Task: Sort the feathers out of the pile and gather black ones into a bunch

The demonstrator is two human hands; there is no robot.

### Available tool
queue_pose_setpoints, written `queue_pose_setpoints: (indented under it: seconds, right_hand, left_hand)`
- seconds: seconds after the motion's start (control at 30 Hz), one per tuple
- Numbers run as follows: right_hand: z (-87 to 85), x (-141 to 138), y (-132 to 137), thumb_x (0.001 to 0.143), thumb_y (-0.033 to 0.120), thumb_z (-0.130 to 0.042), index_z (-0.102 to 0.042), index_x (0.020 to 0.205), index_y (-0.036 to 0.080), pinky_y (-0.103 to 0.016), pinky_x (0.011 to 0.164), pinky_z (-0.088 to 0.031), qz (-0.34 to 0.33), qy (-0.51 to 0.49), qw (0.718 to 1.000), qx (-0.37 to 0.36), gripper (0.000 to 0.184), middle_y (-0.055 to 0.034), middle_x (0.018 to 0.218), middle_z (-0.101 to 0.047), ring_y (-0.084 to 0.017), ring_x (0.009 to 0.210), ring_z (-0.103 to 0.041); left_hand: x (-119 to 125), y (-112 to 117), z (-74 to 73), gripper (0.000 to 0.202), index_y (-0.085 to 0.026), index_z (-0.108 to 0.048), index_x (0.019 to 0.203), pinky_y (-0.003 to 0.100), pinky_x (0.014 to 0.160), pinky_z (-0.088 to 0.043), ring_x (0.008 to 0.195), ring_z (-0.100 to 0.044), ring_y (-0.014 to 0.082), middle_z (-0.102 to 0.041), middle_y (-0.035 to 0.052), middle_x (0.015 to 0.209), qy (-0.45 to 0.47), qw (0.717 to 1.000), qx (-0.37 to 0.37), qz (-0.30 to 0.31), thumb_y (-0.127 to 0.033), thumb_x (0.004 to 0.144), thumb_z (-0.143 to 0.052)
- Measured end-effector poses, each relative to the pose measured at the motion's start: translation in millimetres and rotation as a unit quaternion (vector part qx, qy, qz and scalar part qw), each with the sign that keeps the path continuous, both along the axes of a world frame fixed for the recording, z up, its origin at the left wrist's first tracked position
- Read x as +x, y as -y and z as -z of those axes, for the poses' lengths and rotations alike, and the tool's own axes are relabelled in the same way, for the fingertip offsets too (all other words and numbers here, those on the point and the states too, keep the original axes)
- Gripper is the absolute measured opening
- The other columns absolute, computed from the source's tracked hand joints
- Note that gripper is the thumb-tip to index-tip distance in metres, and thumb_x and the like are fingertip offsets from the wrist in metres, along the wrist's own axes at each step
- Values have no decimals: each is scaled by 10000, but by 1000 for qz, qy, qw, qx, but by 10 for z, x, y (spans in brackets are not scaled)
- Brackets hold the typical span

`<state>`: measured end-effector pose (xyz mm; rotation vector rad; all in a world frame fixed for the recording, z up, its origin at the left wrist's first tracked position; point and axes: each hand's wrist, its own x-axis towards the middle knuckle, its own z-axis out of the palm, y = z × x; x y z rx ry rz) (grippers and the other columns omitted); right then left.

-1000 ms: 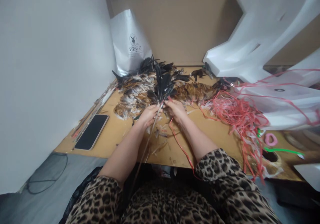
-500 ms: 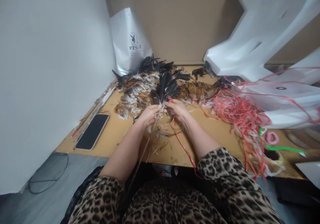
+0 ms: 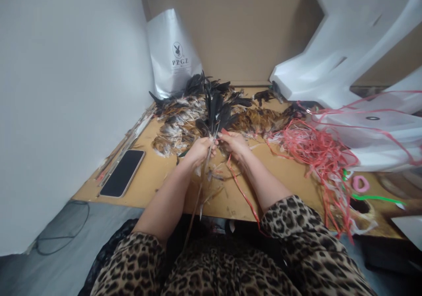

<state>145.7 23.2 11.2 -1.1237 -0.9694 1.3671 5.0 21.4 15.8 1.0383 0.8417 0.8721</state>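
Observation:
My left hand (image 3: 201, 151) is closed around the base of a bunch of black feathers (image 3: 216, 109), which fan out away from me. A long thin stick (image 3: 198, 195) runs from that grip down toward my lap. Close beside it, my right hand (image 3: 233, 144) pinches a red plastic string (image 3: 239, 186) at the feather bases; a short red end sticks up above the fingers and the rest trails to the table edge. My fingers partly hide where string, stick and quills meet. Brown and white feathers (image 3: 178, 129) lie behind my left hand.
A phone (image 3: 122, 173) lies at the left. Behind the feathers stands a white bag (image 3: 174, 63). On the right are brown feathers (image 3: 260, 120), a tangle of red string (image 3: 313, 148), a pink ring (image 3: 360, 183) and white plastic sheeting (image 3: 323, 58). A wall (image 3: 66, 89) borders the left.
The hands stay nearly in place with the same hold. The lower end of the stick has swung slightly to the right, and the black feathers have turned a little.

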Motion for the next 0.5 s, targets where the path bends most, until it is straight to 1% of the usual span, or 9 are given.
queue_pose_setpoints:
  seconds: [0.07, 0.13, 0.2, 0.23, 0.3, 0.37, 0.43, 0.5]
  right_hand:
    - [7, 4, -34, 568, 436, -689, -508, 550, 158, -210, 375, -143, 37, 31, 999, 1, 332, 72, 379, -389, -30, 339, -228]
    - [26, 11, -75, 566, 387, -685, -546, 567, 145, -203, 404, -206, 72, 82, 994, 6, 278, 60, 418, -434, -38, 380, -288]
    - [48, 14, -113, 573, 339, -670, -578, 581, 132, -202, 439, -255, 84, 153, 985, 1, 228, 41, 461, -479, -48, 423, -339]
    - [56, 11, -131, 584, 334, -659, -586, 583, 129, -204, 444, -259, 81, 194, 978, -7, 218, 36, 464, -481, -51, 427, -342]
    - [68, -2, -167, 608, 372, -638, -591, 573, 127, -211, 433, -241, 68, 279, 958, -22, 251, 33, 443, -458, -55, 414, -322]
    - [74, -29, -209, 619, 471, -620, -604, 569, 125, -218, 427, -234, 45, 361, 931, -22, 350, 17, 447, -459, -62, 414, -325]
    - [73, -67, -255, 605, 566, -603, -628, 581, 121, -219, 436, -254, 23, 436, 900, -16, 446, -13, 489, -501, -75, 439, -372]
    - [70, -108, -298, 591, 590, -606, -655, 615, 121, -218, 460, -289, 9, 500, 866, -14, 472, -48, 556, -562, -96, 489, -443]
  left_hand:
    - [-59, -26, -69, 233, -112, -522, 753, 165, 387, -321, 408, -445, 51, -447, -31, 547, 12, 999, 8, -39, -338, 810, -517]
    - [-136, -71, -131, 217, -115, -513, 751, 157, 365, -293, 401, -430, 45, -435, -36, 542, 24, 996, 12, -85, -316, 829, -489]
    - [-208, -121, -169, 215, -116, -507, 745, 155, 355, -282, 401, -430, 47, -433, -34, 540, 27, 993, 12, -116, -309, 835, -481]
    - [-235, -142, -177, 212, -116, -506, 741, 155, 353, -280, 404, -434, 49, -435, -32, 538, 26, 992, 11, -124, -303, 836, -480]
    - [-262, -168, -177, 206, -113, -506, 735, 155, 349, -275, 405, -435, 51, -435, -29, 532, 21, 991, 8, -130, -284, 842, -469]
    - [-258, -170, -166, 210, -111, -508, 733, 156, 343, -268, 398, -428, 51, -433, -28, 527, 18, 992, 4, -121, -273, 852, -449]
    - [-237, -155, -155, 217, -111, -512, 734, 158, 338, -269, 390, -418, 50, -431, -29, 523, 17, 994, 3, -109, -282, 853, -449]
    - [-219, -138, -150, 215, -112, -517, 739, 160, 338, -275, 390, -417, 50, -432, -30, 523, 19, 995, 6, -98, -291, 845, -465]
